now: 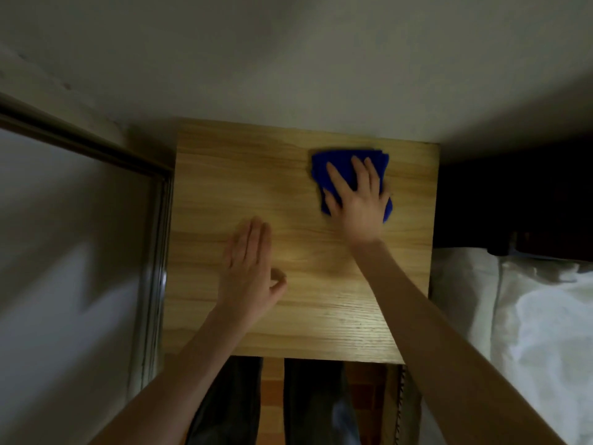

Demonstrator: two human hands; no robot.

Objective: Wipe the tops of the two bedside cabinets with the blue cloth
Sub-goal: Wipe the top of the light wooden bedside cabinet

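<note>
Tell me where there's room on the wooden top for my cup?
Bare wood lies along the cabinet top's front edge and between the left hand and the wall. The back right corner is crowded: the right hand presses the blue cloth.

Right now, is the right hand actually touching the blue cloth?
Touching. The head view shows the right hand spread flat on the blue cloth, fingers overlapping it with no gap, pressing it to the cabinet top near the far right corner.

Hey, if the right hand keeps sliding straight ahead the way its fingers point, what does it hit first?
Probably the wall behind the cabinet top; the right hand on the blue cloth has only bare wood ahead.
</note>
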